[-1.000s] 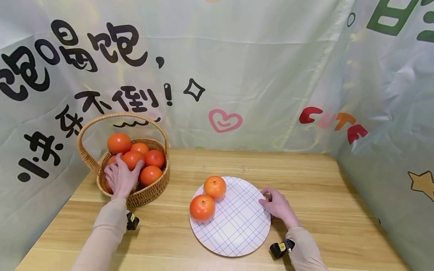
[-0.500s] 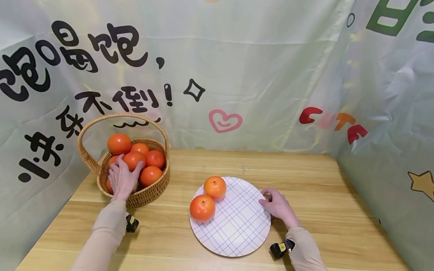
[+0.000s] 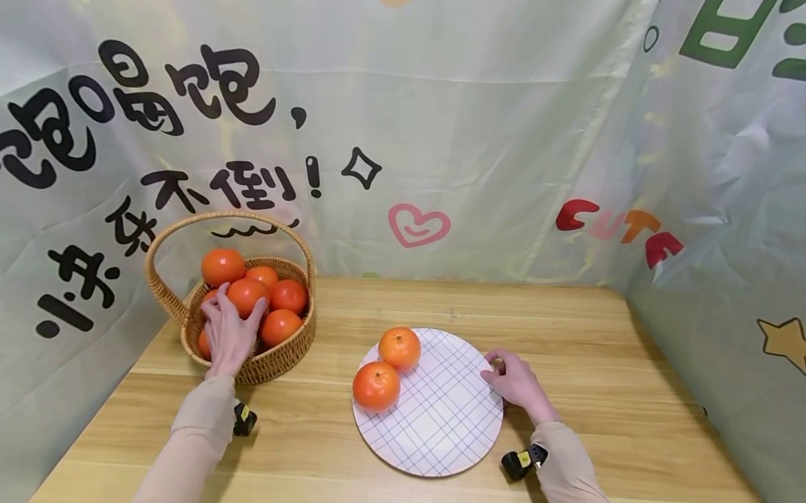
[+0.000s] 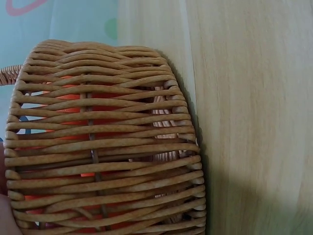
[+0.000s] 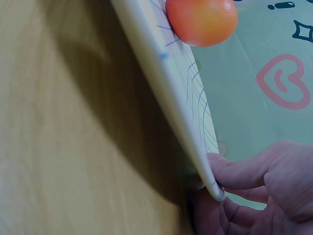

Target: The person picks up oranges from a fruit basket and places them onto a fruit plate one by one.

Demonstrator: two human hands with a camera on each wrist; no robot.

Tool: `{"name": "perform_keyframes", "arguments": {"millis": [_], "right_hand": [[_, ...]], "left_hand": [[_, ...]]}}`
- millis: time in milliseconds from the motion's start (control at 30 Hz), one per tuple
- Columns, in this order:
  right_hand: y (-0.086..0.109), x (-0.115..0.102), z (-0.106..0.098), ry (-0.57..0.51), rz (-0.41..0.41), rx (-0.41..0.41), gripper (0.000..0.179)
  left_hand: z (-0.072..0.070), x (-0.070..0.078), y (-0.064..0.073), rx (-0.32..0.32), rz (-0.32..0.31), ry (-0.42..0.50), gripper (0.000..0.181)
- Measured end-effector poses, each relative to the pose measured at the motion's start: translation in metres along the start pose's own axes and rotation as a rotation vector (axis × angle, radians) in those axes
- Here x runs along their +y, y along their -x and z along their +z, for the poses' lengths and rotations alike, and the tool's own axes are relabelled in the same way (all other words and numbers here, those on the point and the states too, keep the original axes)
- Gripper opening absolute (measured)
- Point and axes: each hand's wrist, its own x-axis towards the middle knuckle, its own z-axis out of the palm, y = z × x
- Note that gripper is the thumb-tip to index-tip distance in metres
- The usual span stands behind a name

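In the head view a wicker basket (image 3: 278,358) with a tall handle holds several round, smooth, orange-red fruits. My left hand (image 3: 229,339) reaches in over its front rim, thumb and fingers around one fruit (image 3: 247,296) on top of the others. From the left wrist only the basket's woven side (image 4: 102,142) shows clearly, red-orange fruit glimpsed through its gaps. My right hand (image 3: 515,378) pinches the right rim of a white plate (image 3: 436,410) with crossed blue lines, thumb above and fingers below, as the right wrist view shows. Two orange fruits (image 3: 399,348) sit on the plate's left part.
Both things stand on a wooden table (image 3: 340,459). A printed cloth (image 3: 501,158) closes off the back and both sides. The basket's arched handle (image 3: 232,215) rises over the fruit, behind the left hand.
My left hand shifts very slightly to the right around the fruit in the basket. The right hand, the plate and its two fruits stay in place.
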Motion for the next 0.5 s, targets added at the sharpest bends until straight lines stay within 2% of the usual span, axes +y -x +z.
{"name": "perform_keyframes", "arguments": {"millis": [267, 500], "right_hand": [[-0.0002, 0.0007, 0.0006, 0.005, 0.003, 0.001, 0.030], [-0.0005, 0.0008, 0.0006, 0.010, 0.002, 0.003, 0.030]], "left_hand": [[0.0012, 0.0012, -0.0002, 0.018, 0.000, 0.082, 0.082], [-0.0045, 0.0040, -0.0004, 0.040, -0.039, 0.169, 0.085]]}}
